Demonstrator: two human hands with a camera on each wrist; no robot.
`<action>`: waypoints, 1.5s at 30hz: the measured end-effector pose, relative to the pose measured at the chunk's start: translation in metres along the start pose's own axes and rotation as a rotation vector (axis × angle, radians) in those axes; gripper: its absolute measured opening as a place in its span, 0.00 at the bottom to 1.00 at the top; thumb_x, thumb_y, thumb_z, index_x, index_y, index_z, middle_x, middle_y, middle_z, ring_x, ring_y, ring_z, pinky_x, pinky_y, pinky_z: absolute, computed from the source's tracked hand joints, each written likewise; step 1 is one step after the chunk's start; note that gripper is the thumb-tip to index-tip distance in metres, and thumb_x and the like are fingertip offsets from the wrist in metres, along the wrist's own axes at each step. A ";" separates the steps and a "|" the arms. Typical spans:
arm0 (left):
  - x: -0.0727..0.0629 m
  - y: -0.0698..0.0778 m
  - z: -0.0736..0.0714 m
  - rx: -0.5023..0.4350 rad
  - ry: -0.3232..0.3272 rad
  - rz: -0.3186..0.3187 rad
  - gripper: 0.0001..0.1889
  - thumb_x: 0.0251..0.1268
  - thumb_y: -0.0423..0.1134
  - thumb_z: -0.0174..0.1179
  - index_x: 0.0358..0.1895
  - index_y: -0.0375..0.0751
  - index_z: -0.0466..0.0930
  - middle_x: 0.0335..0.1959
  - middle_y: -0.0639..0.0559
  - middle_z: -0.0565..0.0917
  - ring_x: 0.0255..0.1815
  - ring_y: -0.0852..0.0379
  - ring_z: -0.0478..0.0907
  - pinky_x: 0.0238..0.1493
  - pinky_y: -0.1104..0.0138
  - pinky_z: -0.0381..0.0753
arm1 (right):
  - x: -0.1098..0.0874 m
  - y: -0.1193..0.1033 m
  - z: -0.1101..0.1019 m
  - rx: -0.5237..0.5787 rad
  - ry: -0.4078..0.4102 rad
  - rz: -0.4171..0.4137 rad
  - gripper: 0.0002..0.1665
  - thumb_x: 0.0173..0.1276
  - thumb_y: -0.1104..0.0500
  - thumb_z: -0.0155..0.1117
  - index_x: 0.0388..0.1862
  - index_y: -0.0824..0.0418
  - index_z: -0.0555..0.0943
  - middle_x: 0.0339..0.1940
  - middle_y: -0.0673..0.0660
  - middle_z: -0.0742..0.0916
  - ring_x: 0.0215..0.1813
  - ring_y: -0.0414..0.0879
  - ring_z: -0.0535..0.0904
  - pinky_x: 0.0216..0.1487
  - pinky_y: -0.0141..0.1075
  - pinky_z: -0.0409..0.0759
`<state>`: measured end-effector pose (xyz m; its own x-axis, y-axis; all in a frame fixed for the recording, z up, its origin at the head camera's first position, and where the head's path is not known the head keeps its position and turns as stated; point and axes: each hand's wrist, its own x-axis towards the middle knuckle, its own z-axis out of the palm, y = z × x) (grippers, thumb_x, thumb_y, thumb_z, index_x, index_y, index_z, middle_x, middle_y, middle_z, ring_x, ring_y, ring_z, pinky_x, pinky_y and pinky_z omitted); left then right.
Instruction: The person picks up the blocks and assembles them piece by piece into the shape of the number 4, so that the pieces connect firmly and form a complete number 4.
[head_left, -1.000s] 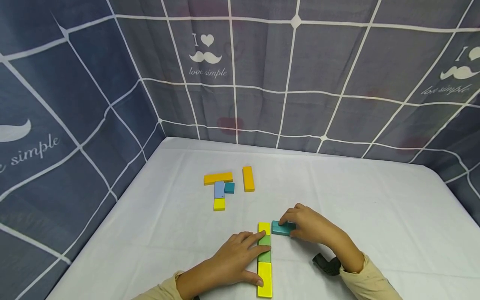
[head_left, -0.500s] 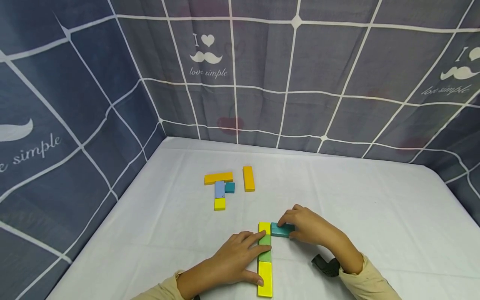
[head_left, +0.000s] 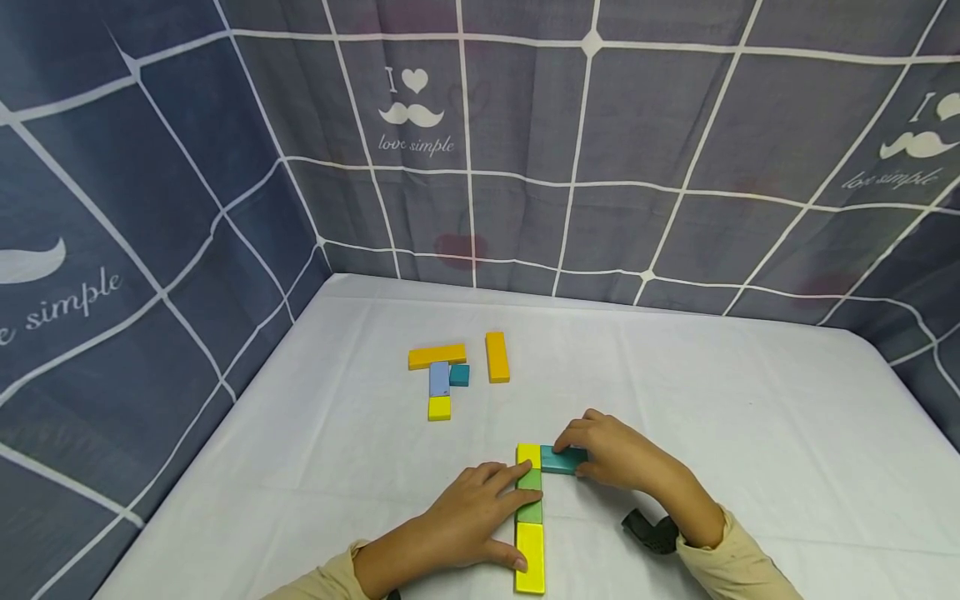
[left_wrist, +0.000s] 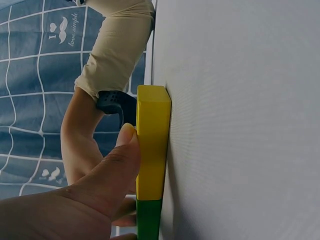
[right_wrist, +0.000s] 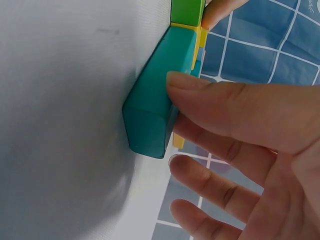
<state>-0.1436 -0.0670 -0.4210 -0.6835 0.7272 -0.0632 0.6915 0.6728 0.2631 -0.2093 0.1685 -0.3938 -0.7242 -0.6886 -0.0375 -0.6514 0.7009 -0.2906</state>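
Note:
A row of flat blocks runs toward the person in the head view: a short yellow block (head_left: 528, 454), a green block (head_left: 529, 511) and a long yellow block (head_left: 530, 562). Spread over this row, the left hand (head_left: 467, 518) rests its fingertips on the green part and its thumb on the long yellow block. The right hand (head_left: 622, 450) pinches a teal block (head_left: 562, 460) between thumb and fingers. That block lies flat, its left end against the short yellow one. In the right wrist view the thumb presses on the teal block's top edge.
Farther back lie an orange block (head_left: 437, 357), a light blue block (head_left: 439, 379), a small teal block (head_left: 460, 376) and a small yellow block (head_left: 439, 408), grouped together. Another orange block (head_left: 497, 357) lies to their right. Grey checked cloth (head_left: 525, 108) hangs behind the white table (head_left: 750, 400).
The right hand has slid the teal block slightly left, closing the narrow gap to the short yellow block. The left hand stays in place on the row.

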 end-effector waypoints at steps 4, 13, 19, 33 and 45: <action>0.000 0.000 0.001 0.001 0.005 0.003 0.39 0.49 0.72 0.46 0.65 0.62 0.62 0.71 0.53 0.57 0.63 0.53 0.63 0.58 0.56 0.67 | 0.000 0.000 0.000 0.001 0.002 0.004 0.19 0.46 0.63 0.73 0.40 0.54 0.83 0.40 0.46 0.85 0.42 0.40 0.72 0.44 0.36 0.75; 0.000 -0.001 0.001 -0.008 -0.004 0.000 0.38 0.49 0.72 0.46 0.65 0.62 0.61 0.71 0.53 0.56 0.63 0.53 0.62 0.59 0.56 0.67 | 0.001 -0.001 0.001 -0.007 0.002 0.003 0.18 0.47 0.63 0.73 0.40 0.54 0.83 0.40 0.46 0.85 0.42 0.40 0.73 0.44 0.36 0.75; 0.001 -0.001 0.001 -0.001 -0.002 0.003 0.39 0.49 0.73 0.45 0.65 0.62 0.62 0.71 0.53 0.57 0.63 0.53 0.63 0.59 0.57 0.67 | 0.001 -0.001 0.001 -0.007 0.001 0.007 0.18 0.47 0.63 0.72 0.40 0.54 0.83 0.40 0.46 0.85 0.42 0.41 0.73 0.44 0.37 0.75; 0.000 -0.002 0.003 0.024 0.021 0.002 0.41 0.47 0.74 0.45 0.65 0.57 0.62 0.70 0.53 0.59 0.64 0.51 0.62 0.61 0.57 0.64 | 0.002 -0.002 0.001 -0.006 -0.002 0.011 0.19 0.48 0.63 0.72 0.43 0.56 0.82 0.41 0.47 0.85 0.44 0.43 0.76 0.46 0.37 0.77; 0.001 -0.003 0.003 -0.063 0.051 -0.023 0.44 0.43 0.75 0.48 0.61 0.51 0.60 0.69 0.53 0.61 0.64 0.50 0.62 0.63 0.56 0.63 | -0.019 -0.017 0.010 -0.066 0.038 0.024 0.35 0.56 0.46 0.66 0.62 0.54 0.71 0.62 0.57 0.75 0.62 0.56 0.71 0.54 0.52 0.73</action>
<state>-0.1453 -0.0680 -0.4247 -0.7110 0.7029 -0.0215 0.6605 0.6780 0.3224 -0.1823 0.1674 -0.3978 -0.7473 -0.6644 -0.0067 -0.6461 0.7290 -0.2260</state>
